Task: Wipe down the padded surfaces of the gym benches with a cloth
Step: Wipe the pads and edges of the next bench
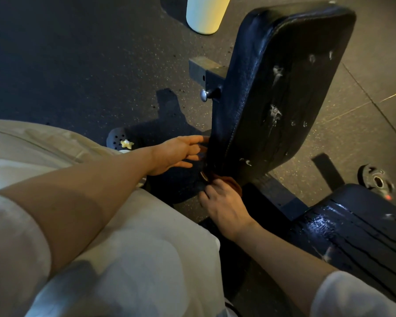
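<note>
Brown cloth (232, 183) sits bunched under the right hand (224, 202), whose curled fingers clutch it against the bottom edge of the black back pad (281, 88); left hand (176, 153), fingers straight, touches the pad's side.

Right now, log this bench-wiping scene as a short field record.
back pad: black, raised, white smears on its face
seat pad: black, glossy patch near its front
cloth: brown, at the back pad's lower edge
right hand: grips the cloth
left hand: fingers straight, at the back pad's side edge
floor: dark, speckled
</note>
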`<action>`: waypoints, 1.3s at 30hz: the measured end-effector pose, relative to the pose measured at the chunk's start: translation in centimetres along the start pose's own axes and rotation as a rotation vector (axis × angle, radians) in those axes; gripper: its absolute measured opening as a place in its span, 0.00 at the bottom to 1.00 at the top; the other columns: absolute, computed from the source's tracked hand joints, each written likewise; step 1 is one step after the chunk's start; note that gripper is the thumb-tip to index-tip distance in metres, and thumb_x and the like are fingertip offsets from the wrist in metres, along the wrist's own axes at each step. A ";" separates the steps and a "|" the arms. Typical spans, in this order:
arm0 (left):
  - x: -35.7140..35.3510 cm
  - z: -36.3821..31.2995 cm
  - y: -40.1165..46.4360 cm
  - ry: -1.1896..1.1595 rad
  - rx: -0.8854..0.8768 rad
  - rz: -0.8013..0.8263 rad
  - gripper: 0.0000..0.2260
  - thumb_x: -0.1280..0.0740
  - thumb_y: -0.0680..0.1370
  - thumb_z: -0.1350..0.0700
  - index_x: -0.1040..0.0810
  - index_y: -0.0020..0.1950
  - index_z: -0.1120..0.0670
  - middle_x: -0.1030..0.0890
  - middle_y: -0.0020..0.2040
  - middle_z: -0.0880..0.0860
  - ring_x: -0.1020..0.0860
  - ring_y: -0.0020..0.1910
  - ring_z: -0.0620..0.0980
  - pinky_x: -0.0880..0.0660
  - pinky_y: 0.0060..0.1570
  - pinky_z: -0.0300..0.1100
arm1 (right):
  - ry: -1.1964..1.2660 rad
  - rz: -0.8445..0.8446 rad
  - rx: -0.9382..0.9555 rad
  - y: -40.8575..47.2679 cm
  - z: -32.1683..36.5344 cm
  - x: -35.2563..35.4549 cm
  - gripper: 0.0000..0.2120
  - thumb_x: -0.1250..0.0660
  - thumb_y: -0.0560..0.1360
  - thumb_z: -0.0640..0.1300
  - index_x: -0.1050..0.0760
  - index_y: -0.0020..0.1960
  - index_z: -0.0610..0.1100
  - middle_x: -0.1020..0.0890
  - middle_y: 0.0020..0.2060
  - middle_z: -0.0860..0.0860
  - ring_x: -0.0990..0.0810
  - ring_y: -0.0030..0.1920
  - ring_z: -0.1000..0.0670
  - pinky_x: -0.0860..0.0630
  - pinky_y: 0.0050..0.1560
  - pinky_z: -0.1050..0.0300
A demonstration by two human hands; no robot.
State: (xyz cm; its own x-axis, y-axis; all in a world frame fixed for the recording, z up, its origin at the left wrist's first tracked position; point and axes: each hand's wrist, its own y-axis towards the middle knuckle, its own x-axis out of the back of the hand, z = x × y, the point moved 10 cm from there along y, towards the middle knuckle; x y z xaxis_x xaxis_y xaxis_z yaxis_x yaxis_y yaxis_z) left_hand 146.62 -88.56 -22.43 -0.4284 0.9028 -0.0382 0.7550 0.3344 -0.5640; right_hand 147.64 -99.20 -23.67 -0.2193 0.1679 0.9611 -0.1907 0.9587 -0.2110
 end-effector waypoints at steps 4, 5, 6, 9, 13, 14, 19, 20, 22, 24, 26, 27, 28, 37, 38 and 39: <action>0.1 0.1 0.2 -0.014 -0.016 0.002 0.19 0.46 0.83 0.62 0.31 0.68 0.44 0.25 0.67 0.49 0.28 0.67 0.49 0.32 0.67 0.50 | 0.083 -0.219 0.059 -1.2 0.0 2.1 0.07 0.40 0.77 0.37 0.24 0.49 0.44 0.19 0.49 0.45 0.20 0.55 0.44 0.36 0.71 0.48; 0.2 0.1 0.2 -0.026 -0.022 0.000 0.18 0.46 0.83 0.62 0.29 0.65 0.43 0.24 0.64 0.48 0.27 0.65 0.48 0.32 0.67 0.50 | 0.055 -0.299 0.052 -1.2 -0.1 3.3 0.08 0.41 0.78 0.37 0.24 0.50 0.44 0.19 0.52 0.43 0.21 0.59 0.42 0.38 0.73 0.46; 0.1 0.1 0.2 -0.041 -0.024 -0.001 0.17 0.46 0.83 0.61 0.28 0.62 0.41 0.23 0.61 0.46 0.26 0.63 0.47 0.31 0.66 0.49 | 0.012 -0.330 0.024 -1.0 -0.4 4.0 0.08 0.41 0.78 0.37 0.24 0.52 0.44 0.20 0.56 0.42 0.25 0.65 0.40 0.41 0.75 0.44; 0.3 0.2 0.3 -0.071 -0.022 0.006 0.16 0.46 0.83 0.60 0.27 0.59 0.40 0.22 0.57 0.44 0.25 0.62 0.45 0.31 0.66 0.49 | -0.154 -0.104 -0.060 0.0 -1.2 1.7 0.15 0.35 0.71 0.40 0.26 0.58 0.43 0.25 0.62 0.39 0.34 0.71 0.35 0.53 0.76 0.40; 0.7 0.3 0.4 -0.112 -0.006 -0.003 0.17 0.44 0.83 0.61 0.29 0.67 0.44 0.23 0.62 0.49 0.26 0.65 0.48 0.32 0.68 0.51 | -0.206 0.096 -0.056 -0.4 0.3 -2.0 0.15 0.27 0.67 0.42 0.23 0.52 0.41 0.21 0.45 0.43 0.22 0.51 0.42 0.37 0.70 0.46; 0.9 0.4 0.4 -0.124 -0.002 -0.013 0.18 0.44 0.82 0.62 0.29 0.69 0.45 0.23 0.64 0.50 0.27 0.66 0.50 0.32 0.69 0.52 | -0.127 0.039 -0.053 -0.4 0.4 -1.5 0.14 0.26 0.65 0.42 0.22 0.49 0.41 0.21 0.41 0.45 0.21 0.46 0.43 0.32 0.66 0.48; 0.9 0.3 0.5 -0.123 -0.007 -0.022 0.18 0.43 0.82 0.61 0.28 0.67 0.44 0.22 0.62 0.51 0.26 0.65 0.50 0.32 0.68 0.53 | 0.058 -0.409 -0.017 -1.4 -0.4 4.5 0.09 0.43 0.80 0.35 0.25 0.47 0.42 0.19 0.48 0.42 0.19 0.54 0.42 0.32 0.68 0.48; 0.8 0.3 0.5 -0.127 -0.011 -0.018 0.17 0.43 0.82 0.61 0.28 0.67 0.44 0.21 0.62 0.51 0.25 0.65 0.50 0.32 0.69 0.53 | 0.027 -0.441 -0.028 -1.3 -0.8 5.1 0.09 0.43 0.80 0.35 0.26 0.48 0.42 0.19 0.50 0.41 0.21 0.59 0.40 0.35 0.71 0.47; 0.8 0.2 0.5 -0.139 -0.022 -0.015 0.16 0.44 0.83 0.61 0.28 0.65 0.43 0.21 0.62 0.51 0.25 0.64 0.50 0.33 0.69 0.53 | -0.067 -0.403 -0.070 -0.6 -1.4 4.8 0.06 0.42 0.78 0.35 0.27 0.50 0.42 0.20 0.51 0.40 0.25 0.64 0.37 0.42 0.75 0.43; 0.7 0.1 0.4 -0.130 -0.022 -0.010 0.16 0.44 0.83 0.61 0.28 0.66 0.44 0.22 0.63 0.51 0.26 0.65 0.50 0.32 0.69 0.53 | -0.149 -0.263 -0.080 0.4 -1.0 2.8 0.07 0.39 0.74 0.36 0.26 0.51 0.41 0.20 0.46 0.41 0.23 0.59 0.37 0.42 0.75 0.43; 0.6 0.2 0.3 -0.113 -0.009 -0.005 0.18 0.44 0.83 0.60 0.30 0.70 0.45 0.24 0.66 0.52 0.27 0.66 0.50 0.32 0.69 0.53 | -0.176 -0.131 -0.075 0.6 0.1 0.5 0.09 0.33 0.70 0.36 0.24 0.50 0.39 0.22 0.41 0.42 0.22 0.49 0.40 0.36 0.73 0.43; 0.6 0.2 0.3 -0.113 -0.003 -0.006 0.18 0.44 0.83 0.60 0.31 0.71 0.45 0.25 0.67 0.52 0.27 0.67 0.51 0.32 0.69 0.53 | -0.169 -0.094 -0.085 0.4 0.4 -0.3 0.09 0.31 0.68 0.37 0.22 0.49 0.38 0.23 0.38 0.43 0.23 0.45 0.41 0.33 0.71 0.44; 0.6 0.2 0.3 -0.115 0.001 -0.009 0.19 0.44 0.83 0.61 0.32 0.71 0.45 0.25 0.68 0.53 0.28 0.68 0.51 0.32 0.69 0.53 | -0.146 -0.087 -0.099 0.1 0.6 -0.7 0.09 0.30 0.67 0.37 0.21 0.47 0.39 0.24 0.37 0.44 0.23 0.42 0.42 0.31 0.69 0.45; 0.6 -0.1 0.3 -0.125 -0.034 -0.035 0.16 0.45 0.83 0.61 0.27 0.64 0.43 0.23 0.63 0.50 0.26 0.65 0.48 0.32 0.68 0.52 | -0.043 -0.349 -0.127 0.5 -1.6 4.5 0.07 0.43 0.78 0.37 0.28 0.50 0.42 0.20 0.50 0.39 0.26 0.65 0.36 0.47 0.76 0.42; 0.6 -0.1 0.3 -0.114 -0.033 -0.033 0.16 0.45 0.83 0.60 0.28 0.66 0.44 0.23 0.63 0.49 0.27 0.66 0.48 0.32 0.68 0.51 | -0.086 -0.269 -0.099 0.7 -1.4 3.7 0.06 0.41 0.76 0.37 0.26 0.51 0.42 0.20 0.49 0.40 0.24 0.63 0.37 0.47 0.76 0.42; 0.6 0.0 0.3 -0.103 -0.027 -0.029 0.17 0.45 0.83 0.60 0.29 0.68 0.45 0.24 0.64 0.49 0.28 0.66 0.48 0.32 0.68 0.51 | -0.124 -0.181 -0.074 0.5 -1.0 2.6 0.08 0.36 0.73 0.37 0.25 0.51 0.41 0.20 0.48 0.40 0.22 0.59 0.38 0.46 0.75 0.43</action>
State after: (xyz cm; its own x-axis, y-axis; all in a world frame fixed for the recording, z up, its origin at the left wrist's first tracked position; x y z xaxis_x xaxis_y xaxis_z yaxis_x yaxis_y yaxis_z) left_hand 146.58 -87.91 -22.56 -0.4981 0.8605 -0.1069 0.7537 0.3687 -0.5440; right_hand 147.90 -98.03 -21.10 -0.3050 -0.0335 0.9518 -0.1679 0.9856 -0.0192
